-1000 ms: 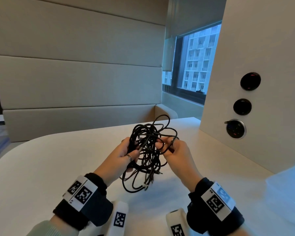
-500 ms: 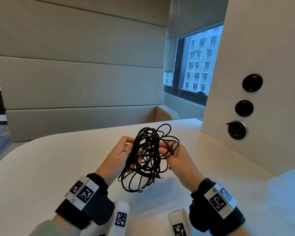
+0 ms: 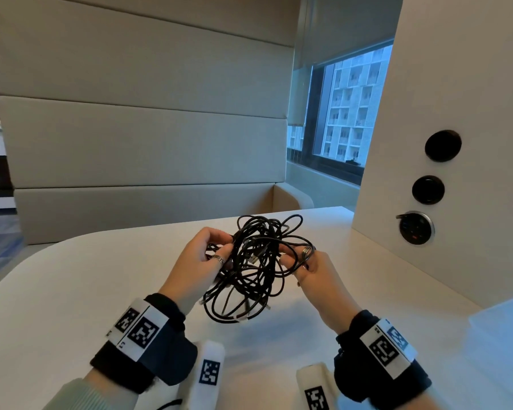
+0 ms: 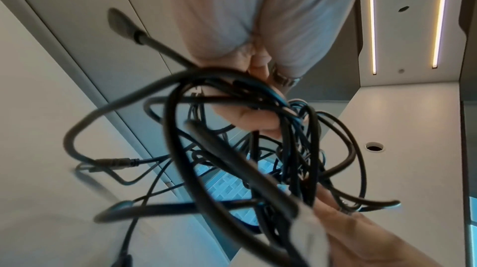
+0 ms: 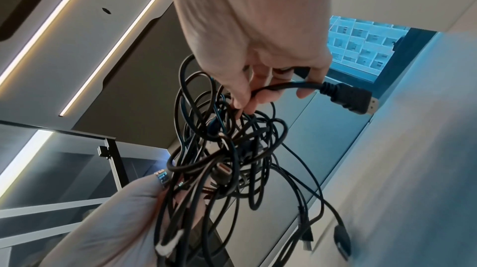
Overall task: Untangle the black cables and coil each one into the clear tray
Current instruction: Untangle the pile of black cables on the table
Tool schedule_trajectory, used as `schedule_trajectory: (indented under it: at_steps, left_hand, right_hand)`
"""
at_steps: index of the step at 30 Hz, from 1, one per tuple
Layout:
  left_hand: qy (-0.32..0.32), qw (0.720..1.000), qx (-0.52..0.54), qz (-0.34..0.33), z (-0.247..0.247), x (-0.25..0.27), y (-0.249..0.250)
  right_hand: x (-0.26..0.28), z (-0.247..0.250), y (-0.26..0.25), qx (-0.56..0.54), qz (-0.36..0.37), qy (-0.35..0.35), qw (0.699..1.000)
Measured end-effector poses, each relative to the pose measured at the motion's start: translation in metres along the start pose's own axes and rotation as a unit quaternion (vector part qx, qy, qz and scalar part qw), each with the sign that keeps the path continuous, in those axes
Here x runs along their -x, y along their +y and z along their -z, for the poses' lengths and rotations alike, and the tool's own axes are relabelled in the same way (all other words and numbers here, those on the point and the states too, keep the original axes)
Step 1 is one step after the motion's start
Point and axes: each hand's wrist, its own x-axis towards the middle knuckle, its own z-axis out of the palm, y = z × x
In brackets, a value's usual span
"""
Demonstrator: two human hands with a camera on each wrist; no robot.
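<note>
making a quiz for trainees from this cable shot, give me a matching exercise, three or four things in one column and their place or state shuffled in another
Column 1:
1. left hand
2. right hand
3. tangle of black cables
4. round sockets

Column 2:
a. set in the white panel on the right
b. held up above the table
c. grips the tangle's left side
d. holds the cable with the large flat plug

Pairs: 1-c, 2-d, 3-b, 4-a
</note>
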Motion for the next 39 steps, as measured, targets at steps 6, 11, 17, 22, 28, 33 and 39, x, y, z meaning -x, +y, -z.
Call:
schedule_trajectory:
  at_steps: [6, 11, 17, 22, 28, 33, 39]
  left_hand:
    - [-0.006, 1.000, 0.013, 0.000, 0.002, 0.002, 0.002]
    - [-0.039, 0.999, 0.036, 0.015, 0.001, 0.004, 0.006]
    - [-0.010, 1.000, 0.027, -0.010, 0.004, 0.004, 0.009]
    - [-0.018, 0.998, -0.056, -0.034, 0.007, 0.002, 0.004]
    - [-0.064, 0.986, -0.119, -0.100, 0.002, 0.005, 0.001]
    - [-0.073, 0.987, -0.114, -0.082, 0.005, 0.002, -0.002]
    - [0.029, 0.978, -0.168, -0.122, 0.036, -0.010, 0.003]
  right_hand:
    - [0.000, 0.000, 0.000, -0.010, 0.027, 0.003, 1.000]
    - [0.000, -0.001, -0.009, -0.072, 0.017, -0.005, 0.997]
    - [-0.002, 0.021, -0.003, 0.227, 0.000, -0.063, 0.972]
    - [0.000, 0.019, -0.025, 0.185, 0.146, 0.066, 0.970]
    - [-0.005, -0.027, -0.032, 0.287, 0.173, -0.163, 0.928]
    - [-0.012, -0.025, -0.023, 0.207, 0.138, -0.115, 0.962]
    - [-0.015, 0.007, -0.008, 0.130, 0.087, -0.068, 0.985]
